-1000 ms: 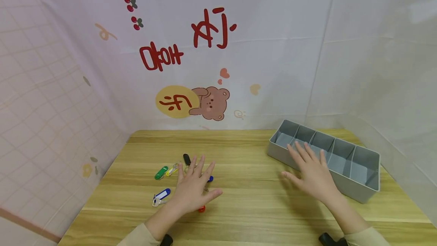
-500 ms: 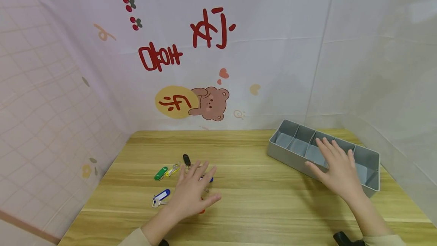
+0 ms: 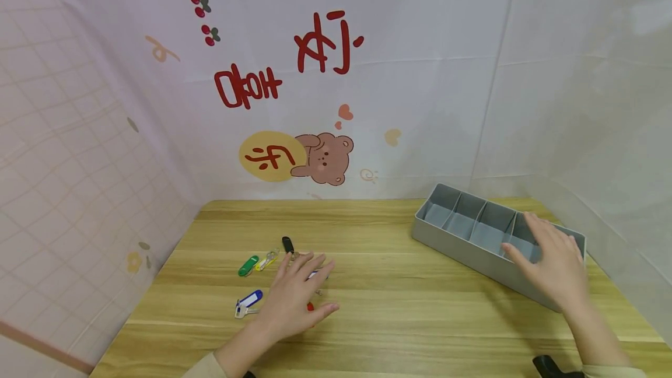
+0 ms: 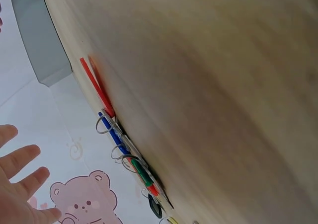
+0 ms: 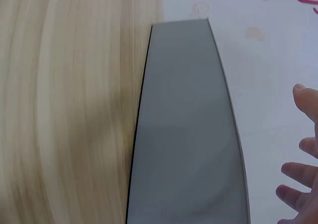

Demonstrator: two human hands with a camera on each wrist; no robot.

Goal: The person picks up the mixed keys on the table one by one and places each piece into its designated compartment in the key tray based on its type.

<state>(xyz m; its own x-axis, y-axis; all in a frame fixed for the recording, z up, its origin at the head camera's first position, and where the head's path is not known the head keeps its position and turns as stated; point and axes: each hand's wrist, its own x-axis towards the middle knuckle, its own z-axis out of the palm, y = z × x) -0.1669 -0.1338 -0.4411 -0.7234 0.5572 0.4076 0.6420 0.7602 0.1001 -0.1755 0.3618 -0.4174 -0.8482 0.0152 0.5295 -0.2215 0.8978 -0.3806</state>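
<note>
My left hand hovers with spread fingers over a loose group of keys with plastic tags, holding nothing. Around it lie a green tag, a yellow tag, a black tag and a blue tag with a silver key. A red tag and another blue tag are partly covered by the hand. On the right, my right hand is raised above the right end of a grey divided box. Its fingers are extended, and the right wrist view shows them apart from the box.
Wood-grain table stretches between the tags and the box. A white printed cloth hangs behind the table and along both sides. Thin dividers split the box into several compartments.
My right hand has moved rightward along the box, from its middle to its right end. The left hand has sunk slightly toward me over the tags, which have stayed put.
</note>
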